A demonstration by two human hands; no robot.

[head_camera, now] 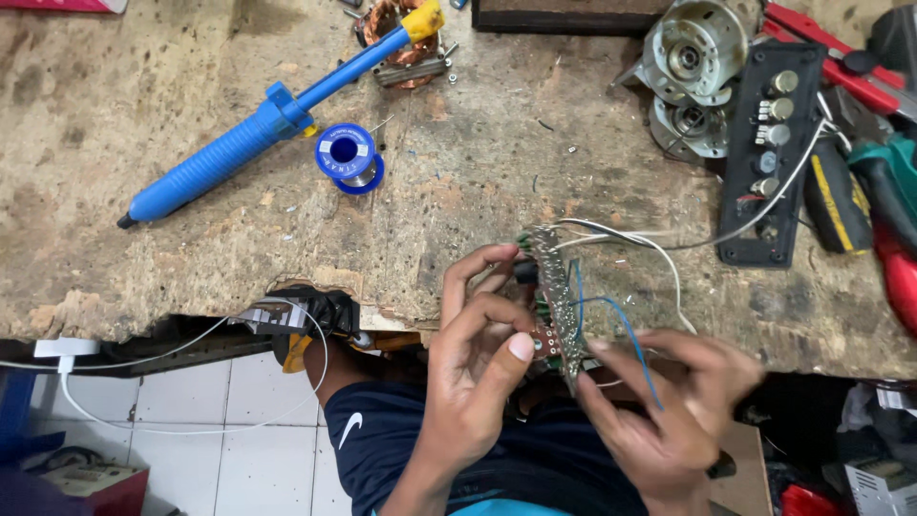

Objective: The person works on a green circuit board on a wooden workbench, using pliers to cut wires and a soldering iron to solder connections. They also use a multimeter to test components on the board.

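Note:
A small brown circuit board (552,287) with green parts along one edge is held on edge over the worn workbench's front rim (191,306). My left hand (478,354) pinches its left side, thumb and fingers on the board. My right hand (659,411) grips its lower end from the right. Blue wires (621,325) and white wires (630,239) run off the board; the white ones lead to a black panel with knobs (769,153).
A blue desoldering pump (258,124) and a blue solder spool (348,158) lie at the left. Motor parts (693,57), a copper winding (401,43), red-handled pliers (831,57) and other tools crowd the back right. A soldering iron (306,320) hangs at the bench edge.

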